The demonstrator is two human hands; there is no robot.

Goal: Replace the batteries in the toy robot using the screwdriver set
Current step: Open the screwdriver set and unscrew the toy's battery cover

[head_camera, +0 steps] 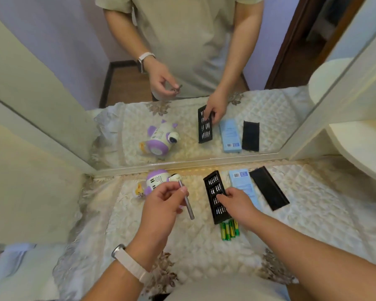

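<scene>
My left grip (161,203) pinches the silver screwdriver handle (188,206), its upper end tucked behind my fingertips. My right grip (237,202) is down on the black bit tray (212,187), but I cannot tell whether it pinches a bit. The green batteries (227,231) peek out, half covered by tray and wrist. The toy robot (155,181) lies far left against the mirror (204,162), partly behind my left grip. There's open quilted desk (204,253) near me.
</scene>
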